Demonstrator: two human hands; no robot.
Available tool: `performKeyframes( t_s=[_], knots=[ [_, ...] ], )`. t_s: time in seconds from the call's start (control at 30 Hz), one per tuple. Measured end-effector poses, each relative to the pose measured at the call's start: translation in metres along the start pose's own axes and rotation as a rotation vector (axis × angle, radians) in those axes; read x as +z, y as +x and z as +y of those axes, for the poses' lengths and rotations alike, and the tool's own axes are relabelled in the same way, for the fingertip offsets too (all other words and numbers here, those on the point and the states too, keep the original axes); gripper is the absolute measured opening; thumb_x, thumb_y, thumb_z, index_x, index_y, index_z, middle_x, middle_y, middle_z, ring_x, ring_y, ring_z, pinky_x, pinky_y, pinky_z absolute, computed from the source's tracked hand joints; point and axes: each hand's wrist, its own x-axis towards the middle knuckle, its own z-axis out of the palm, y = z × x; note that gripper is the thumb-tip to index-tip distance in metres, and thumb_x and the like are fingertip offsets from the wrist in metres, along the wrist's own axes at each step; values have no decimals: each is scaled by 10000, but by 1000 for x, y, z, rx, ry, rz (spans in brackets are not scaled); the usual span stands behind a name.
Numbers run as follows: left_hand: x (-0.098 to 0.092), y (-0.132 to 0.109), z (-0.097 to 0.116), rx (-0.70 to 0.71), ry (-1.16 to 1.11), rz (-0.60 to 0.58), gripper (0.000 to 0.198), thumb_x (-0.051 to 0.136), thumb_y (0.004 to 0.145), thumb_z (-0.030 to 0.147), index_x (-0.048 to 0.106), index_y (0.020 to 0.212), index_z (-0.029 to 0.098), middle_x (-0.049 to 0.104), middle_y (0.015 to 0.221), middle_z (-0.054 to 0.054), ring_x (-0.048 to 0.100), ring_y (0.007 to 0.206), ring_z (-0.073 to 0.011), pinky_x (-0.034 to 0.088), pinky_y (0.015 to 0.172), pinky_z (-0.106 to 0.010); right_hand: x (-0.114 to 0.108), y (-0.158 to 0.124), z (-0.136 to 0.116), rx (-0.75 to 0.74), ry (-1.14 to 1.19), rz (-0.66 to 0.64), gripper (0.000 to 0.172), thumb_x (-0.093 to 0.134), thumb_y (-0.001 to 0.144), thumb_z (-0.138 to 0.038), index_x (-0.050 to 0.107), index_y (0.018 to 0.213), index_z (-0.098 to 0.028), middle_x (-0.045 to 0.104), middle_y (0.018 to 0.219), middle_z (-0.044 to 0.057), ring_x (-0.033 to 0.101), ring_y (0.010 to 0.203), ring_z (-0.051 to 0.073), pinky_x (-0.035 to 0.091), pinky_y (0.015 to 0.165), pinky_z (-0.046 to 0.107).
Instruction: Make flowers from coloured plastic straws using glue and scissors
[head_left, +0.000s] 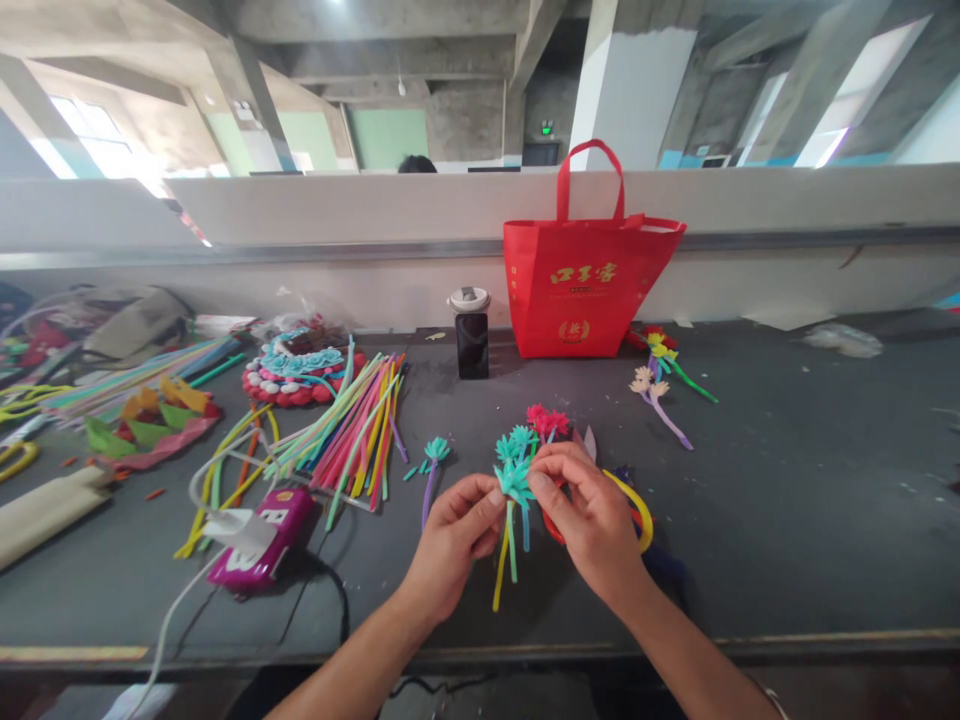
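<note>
Red bag (581,310) near black phone (472,347)

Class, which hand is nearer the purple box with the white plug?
Left: the left hand is right of the purple box; the right hand is farther right.

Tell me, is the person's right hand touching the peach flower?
Apart. The head view shows dark tabletop between the right hand and the peach flower.

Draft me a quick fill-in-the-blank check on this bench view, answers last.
Below the turquoise flower between the left hand and right hand hang stems of green, blue and ____. The tote bag is coloured ____. In the picture, the phone stands to the bag's ____.

Missing words: yellow; red; left.
</note>
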Motion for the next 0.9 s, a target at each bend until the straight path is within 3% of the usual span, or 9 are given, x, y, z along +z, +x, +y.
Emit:
performKeyframes(
  t_s=[0.17,0.57,0.7,0.9],
  knots=[
    [2,-1,1,25,38,30,289,744,792,416,610,778,160,445,581,54,321,500,-61,226,460,-204,1,-1,-1,6,56,4,149,564,951,-300,664,869,-225,630,977,40,613,958,191,467,853,326],
    [1,-3,-5,100,210,22,298,713,822,446,620,806,163,456,605,47,370,539,-69,300,508,-202,-1,0,-6,-14,-67,22,153,560,935,-264,623,806,-212,622,926,30,602,908,177,454,847,314],
    [2,-3,-2,78,128,35,286,703,831,420,600,774,159,410,581,59,315,515,-61,240,475,-195,-1,-1,-5,0,22,38,152,568,945,-303,660,855,-223,638,965,37,614,935,184,474,844,310],
    [-1,2,4,-84,-103,8,266,727,793,381,619,783,138,302,566,88,206,466,-37,153,437,-182,-1,-1,0,0,85,62,114,586,938,-312,668,973,-242,640,992,44,624,942,193,504,840,336]
  ],
)
